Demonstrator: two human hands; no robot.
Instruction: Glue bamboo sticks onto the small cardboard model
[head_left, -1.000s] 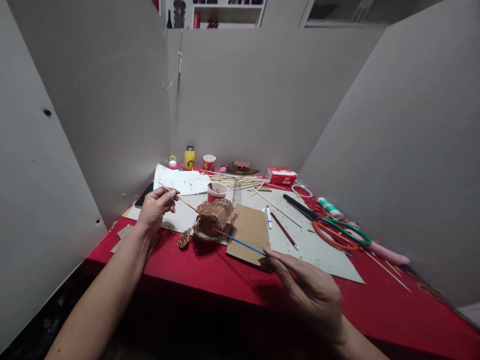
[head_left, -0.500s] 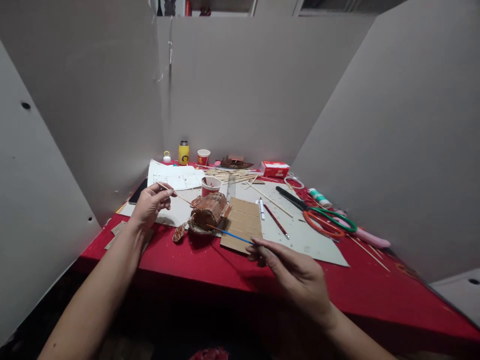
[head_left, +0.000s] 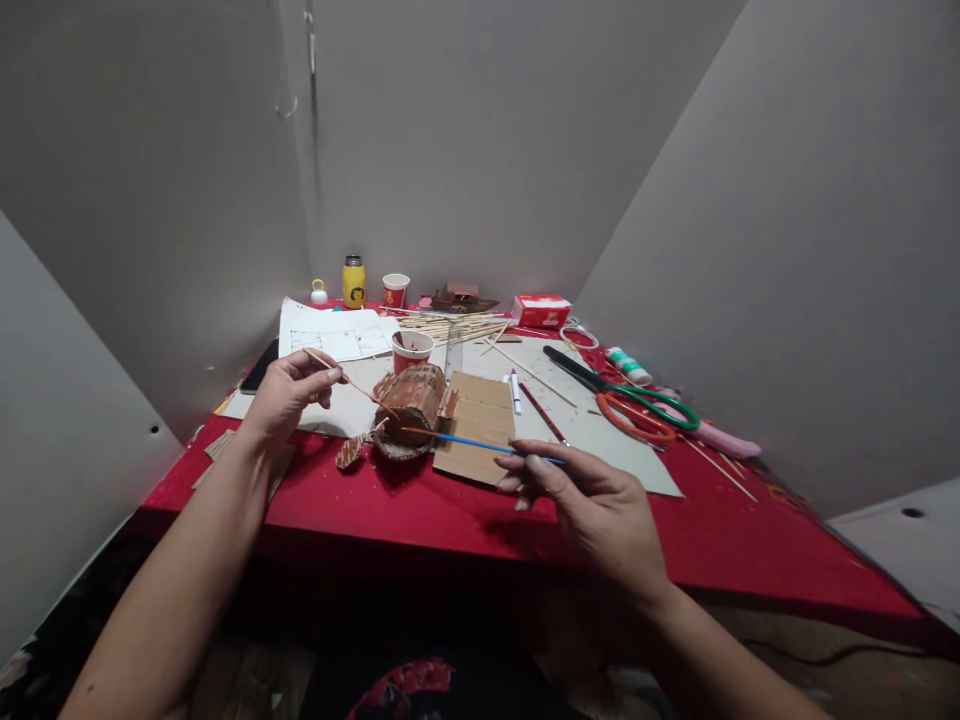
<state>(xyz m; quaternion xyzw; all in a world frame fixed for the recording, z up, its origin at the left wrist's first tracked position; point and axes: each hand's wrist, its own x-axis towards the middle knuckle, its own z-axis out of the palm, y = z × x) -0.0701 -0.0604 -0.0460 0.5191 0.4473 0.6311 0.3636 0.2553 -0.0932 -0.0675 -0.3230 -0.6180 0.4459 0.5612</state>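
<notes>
A brown, barrel-shaped cardboard model [head_left: 418,392] lies on its side with its open end towards me. My left hand [head_left: 292,392] pinches a thin wooden stick [head_left: 358,388], whose far end reaches the model's opening. In my right hand [head_left: 592,505], closed fingers hold a slim paintbrush [head_left: 472,443] with a blue handle. The brush tip points left, at the mouth of the model; whether it touches the inside I cannot tell. A small striped, leaf-shaped piece [head_left: 349,452] sits at the model's left, beside the rim.
Behind the model stands a paper cup [head_left: 412,352] with brown stains. Flat cardboard [head_left: 472,425], a marker [head_left: 516,393] and a pencil [head_left: 545,414] lie to its right. Further right are large scissors [head_left: 637,400]. Wooden sticks [head_left: 450,327], a model boat [head_left: 461,300] and a yellow bottle [head_left: 354,283] are behind.
The camera view has shifted a little, so the tabletop sits higher and further left. The brush lies flatter, its handle further through my right fingers. Both hands keep their hold.
</notes>
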